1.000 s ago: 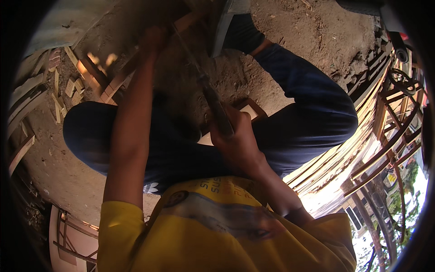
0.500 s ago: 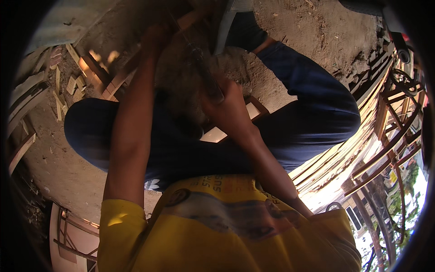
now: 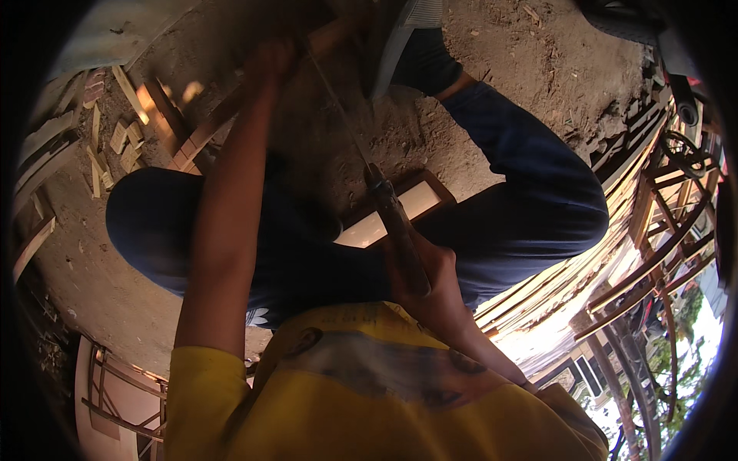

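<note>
My right hand (image 3: pixel 430 280) is closed around the dark handle of a handsaw (image 3: pixel 396 230), close in front of my yellow shirt. The saw's thin blade runs forward and to the left, edge-on, up to a wooden strip (image 3: pixel 332 35) in the shadow. At that strip, my left hand (image 3: pixel 270 63) is closed on the wood just left of the blade; its fingers are dim and partly hidden. Between my bent legs lies a brown-framed piece with a pale panel (image 3: pixel 392 213), below the saw.
Wood offcuts (image 3: pixel 127 142) and longer boards (image 3: pixel 165 115) lie on the dirt at left. My shoe (image 3: pixel 388 46) rests right of the wooden strip. Stacked planks (image 3: pixel 553 284) line the right side, beside a wooden frame (image 3: pixel 653 269). A pale sheet (image 3: pixel 115 34) is at far left.
My right hand has drawn the saw back toward my body, baring more of its blade and the pale panel. The left hand stays by the wooden strip.
</note>
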A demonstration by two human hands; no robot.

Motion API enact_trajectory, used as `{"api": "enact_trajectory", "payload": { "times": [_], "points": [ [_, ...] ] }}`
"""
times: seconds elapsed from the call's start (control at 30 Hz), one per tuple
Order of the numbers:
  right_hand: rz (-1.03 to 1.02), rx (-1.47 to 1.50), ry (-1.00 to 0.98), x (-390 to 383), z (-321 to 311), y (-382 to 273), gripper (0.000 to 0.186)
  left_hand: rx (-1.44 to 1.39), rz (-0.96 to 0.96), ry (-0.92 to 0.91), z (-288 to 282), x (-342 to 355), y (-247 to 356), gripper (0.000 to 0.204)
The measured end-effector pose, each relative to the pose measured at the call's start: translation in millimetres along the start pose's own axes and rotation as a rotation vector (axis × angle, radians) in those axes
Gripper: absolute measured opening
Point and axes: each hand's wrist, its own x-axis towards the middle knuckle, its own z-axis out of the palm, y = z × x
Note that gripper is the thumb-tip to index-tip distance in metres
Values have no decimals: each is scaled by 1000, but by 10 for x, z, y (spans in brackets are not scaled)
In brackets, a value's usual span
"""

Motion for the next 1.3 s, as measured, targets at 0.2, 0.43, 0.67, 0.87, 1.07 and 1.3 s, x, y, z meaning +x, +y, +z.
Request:
{"api": "enact_trajectory", "payload": {
  "times": [0.2,0.43,0.67,0.87,1.07,1.3],
  "points": [
    [209,26,-72,809,151,-78,13,118,198,-129,-286,-116,200,33],
    [149,-1,-92,498,117,109,19,302,280,-257,-433,-129,193,32],
    [-34,3,-6,1035,237,87,22,159,259,39,-109,-116,-119,32],
    [-52,81,18,772,426,357,23,103,103,98,-419,-452,76,35],
    [-100,-2,109,831,302,337,20,-149,-3,47,-315,-411,358,39],
    [-150,22,95,666,320,484,20,-130,1,201,-605,-484,478,46]
  ]
}}
